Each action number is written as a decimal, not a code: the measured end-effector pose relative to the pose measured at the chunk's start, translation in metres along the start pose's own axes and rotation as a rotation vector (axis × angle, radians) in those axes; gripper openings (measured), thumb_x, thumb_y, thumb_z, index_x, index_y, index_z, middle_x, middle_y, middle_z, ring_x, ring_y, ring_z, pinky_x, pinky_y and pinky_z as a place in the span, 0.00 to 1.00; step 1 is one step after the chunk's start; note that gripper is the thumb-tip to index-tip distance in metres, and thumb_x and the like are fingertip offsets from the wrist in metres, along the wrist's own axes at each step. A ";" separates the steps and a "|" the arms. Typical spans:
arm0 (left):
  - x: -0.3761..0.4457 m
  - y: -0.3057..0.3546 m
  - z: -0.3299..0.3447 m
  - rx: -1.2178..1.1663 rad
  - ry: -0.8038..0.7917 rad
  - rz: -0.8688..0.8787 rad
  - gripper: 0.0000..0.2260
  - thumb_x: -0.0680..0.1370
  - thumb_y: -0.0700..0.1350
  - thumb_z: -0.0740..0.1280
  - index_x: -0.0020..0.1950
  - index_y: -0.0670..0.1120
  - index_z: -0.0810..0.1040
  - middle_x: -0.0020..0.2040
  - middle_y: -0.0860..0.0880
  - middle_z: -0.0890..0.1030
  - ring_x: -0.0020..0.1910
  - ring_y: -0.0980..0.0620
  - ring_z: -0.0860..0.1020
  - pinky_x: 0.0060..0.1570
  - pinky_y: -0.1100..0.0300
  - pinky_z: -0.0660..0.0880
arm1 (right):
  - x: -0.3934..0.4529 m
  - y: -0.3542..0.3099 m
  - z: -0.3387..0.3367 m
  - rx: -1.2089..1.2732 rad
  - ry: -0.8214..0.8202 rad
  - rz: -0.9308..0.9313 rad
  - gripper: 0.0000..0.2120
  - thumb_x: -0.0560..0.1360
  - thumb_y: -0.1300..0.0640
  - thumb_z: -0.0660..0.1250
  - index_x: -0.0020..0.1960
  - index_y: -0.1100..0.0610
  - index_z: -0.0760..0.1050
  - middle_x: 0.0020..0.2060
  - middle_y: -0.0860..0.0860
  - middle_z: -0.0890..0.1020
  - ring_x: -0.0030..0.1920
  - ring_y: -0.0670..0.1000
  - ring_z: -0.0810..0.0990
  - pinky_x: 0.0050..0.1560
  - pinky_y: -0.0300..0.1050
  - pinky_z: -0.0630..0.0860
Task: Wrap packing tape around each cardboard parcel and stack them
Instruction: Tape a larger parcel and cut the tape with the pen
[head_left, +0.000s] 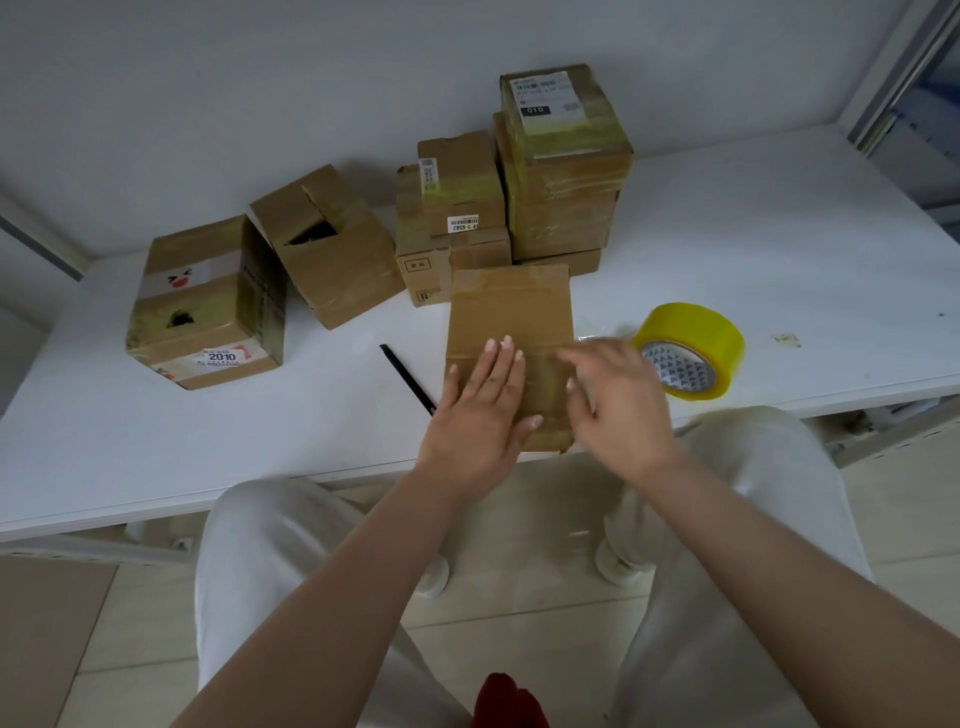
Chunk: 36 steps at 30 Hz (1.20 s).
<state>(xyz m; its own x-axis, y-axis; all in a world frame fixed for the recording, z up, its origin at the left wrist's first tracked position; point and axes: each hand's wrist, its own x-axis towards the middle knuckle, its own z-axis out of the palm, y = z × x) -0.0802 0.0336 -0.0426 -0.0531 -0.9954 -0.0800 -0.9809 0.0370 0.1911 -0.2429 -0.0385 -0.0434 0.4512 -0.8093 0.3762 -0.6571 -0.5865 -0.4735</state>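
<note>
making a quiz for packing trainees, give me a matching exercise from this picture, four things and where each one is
Things:
1. tape roll
2. black cutter
3. box marked 2010
4. box labelled 010

Places:
A. top of the tall stack at the back
B. far left of the table
C. right of the flat parcel
D. just left of the flat parcel

Pairs: 1-C, 2-D, 3-B, 4-A

Flat brown parcel (511, 322) lies beside the yellow tape roll (691, 349) (on its side).
</note>
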 end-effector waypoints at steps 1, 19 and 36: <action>0.002 0.002 0.002 0.069 -0.065 -0.035 0.36 0.76 0.63 0.32 0.79 0.45 0.41 0.80 0.48 0.39 0.78 0.51 0.37 0.76 0.48 0.41 | 0.012 0.006 -0.005 -0.033 0.045 0.038 0.17 0.71 0.60 0.61 0.57 0.60 0.80 0.54 0.57 0.82 0.57 0.62 0.78 0.56 0.55 0.74; 0.016 0.014 0.004 0.142 -0.186 -0.148 0.39 0.77 0.66 0.40 0.78 0.43 0.33 0.78 0.46 0.32 0.77 0.49 0.32 0.74 0.46 0.36 | 0.120 0.067 -0.023 -0.455 -0.908 0.553 0.16 0.71 0.48 0.69 0.52 0.56 0.72 0.42 0.53 0.74 0.49 0.58 0.76 0.52 0.49 0.75; 0.012 0.014 -0.019 -0.196 -0.179 -0.122 0.43 0.78 0.65 0.57 0.79 0.46 0.35 0.79 0.47 0.35 0.77 0.50 0.35 0.76 0.44 0.38 | 0.094 0.050 -0.132 0.099 -0.623 0.626 0.13 0.69 0.45 0.74 0.51 0.48 0.84 0.52 0.53 0.83 0.48 0.58 0.82 0.56 0.54 0.79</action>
<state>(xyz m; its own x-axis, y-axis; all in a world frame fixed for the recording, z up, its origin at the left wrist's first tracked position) -0.0910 0.0207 -0.0222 0.0141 -0.9592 -0.2824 -0.9280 -0.1177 0.3534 -0.3124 -0.1396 0.0736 0.2921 -0.8367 -0.4633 -0.8515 -0.0069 -0.5244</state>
